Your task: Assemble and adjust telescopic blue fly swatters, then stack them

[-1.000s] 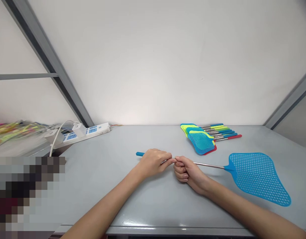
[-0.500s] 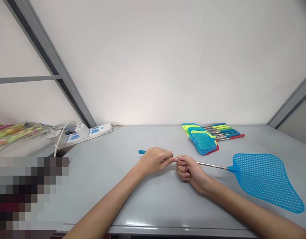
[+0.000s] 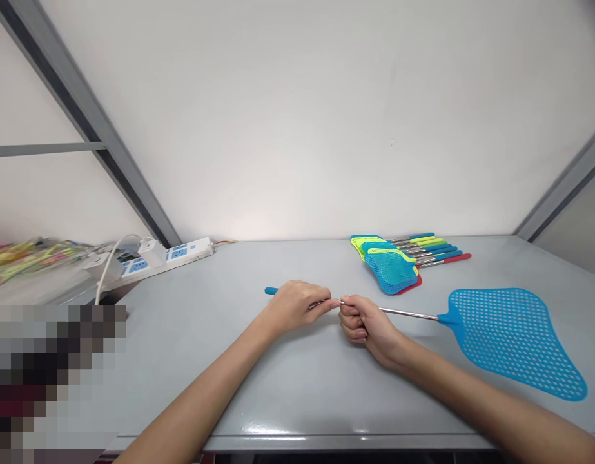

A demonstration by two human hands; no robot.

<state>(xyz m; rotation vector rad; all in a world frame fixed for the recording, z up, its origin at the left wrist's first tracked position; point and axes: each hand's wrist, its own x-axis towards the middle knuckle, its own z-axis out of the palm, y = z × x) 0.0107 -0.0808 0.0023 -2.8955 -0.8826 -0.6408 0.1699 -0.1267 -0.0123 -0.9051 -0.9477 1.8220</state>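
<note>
A blue fly swatter [image 3: 517, 341] with a thin metal rod lies across my view, its perforated head at the right and the blue tip of its handle at the left. My left hand [image 3: 297, 305] is closed over the handle side of the rod, fingers pointing right. Close beside it, my right hand [image 3: 369, 327] wraps the rod in a fist with the thumb on top. Only a short piece of metal shows between the two hands. The parts of the rod inside the fingers are hidden.
Several fly swatters [image 3: 391, 270] in blue, yellow, green and red lie stacked at the back of the grey table [image 3: 287, 399]. A white power strip [image 3: 188, 252] with plugs sits at the back left. Blurred colourful items [image 3: 31, 258] lie further left, near a pixelated patch.
Both hands keep their hold on the swatter. The whole scene sits slightly further left and up in the picture, as if my head turned a little.
</note>
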